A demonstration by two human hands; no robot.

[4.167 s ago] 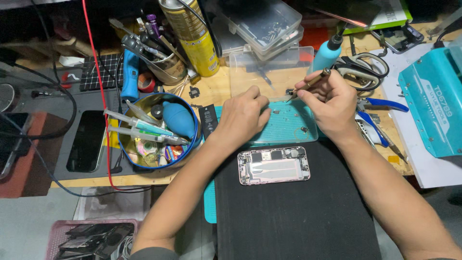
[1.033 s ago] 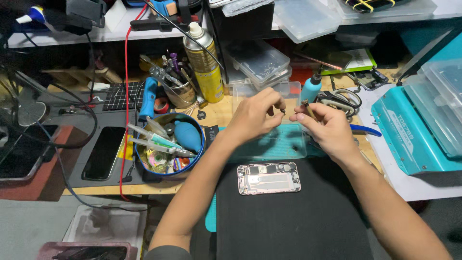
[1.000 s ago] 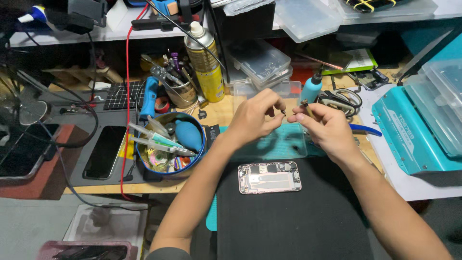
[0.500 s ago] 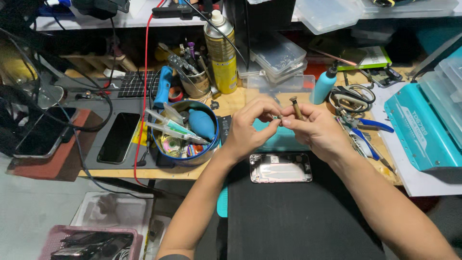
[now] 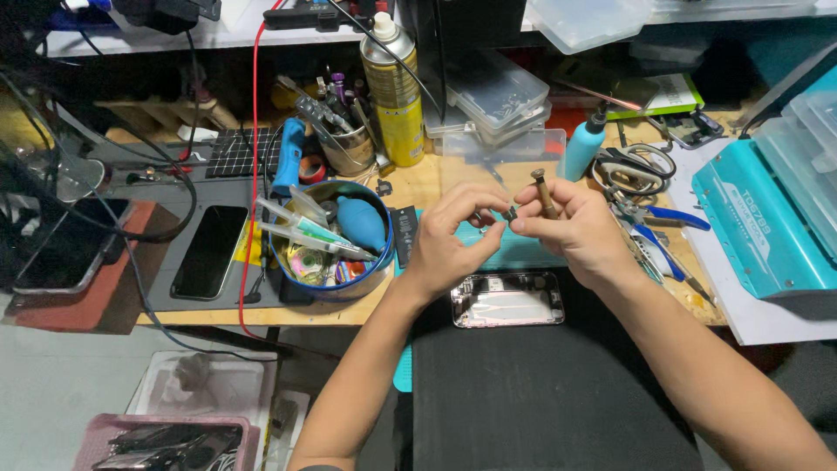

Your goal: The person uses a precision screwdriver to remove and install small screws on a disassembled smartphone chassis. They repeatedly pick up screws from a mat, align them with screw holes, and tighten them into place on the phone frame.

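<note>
Likely a phone-repair workshop: opened phone (image 5: 507, 298), tool-cluttered bench (image 5: 427, 183).

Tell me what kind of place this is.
Likely a phone repair bench. An opened silver phone housing lies on a black mat, a round blue tub of tools and syringes sits left of the hands, and a black phone lies on the wooden desk.

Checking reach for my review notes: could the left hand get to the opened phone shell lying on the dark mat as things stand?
Probably yes. The left hand hovers just above and left of the phone shell, with nothing between them. Its fingers are pinching a tiny part against the screwdriver in the right hand, so they are occupied.
</note>
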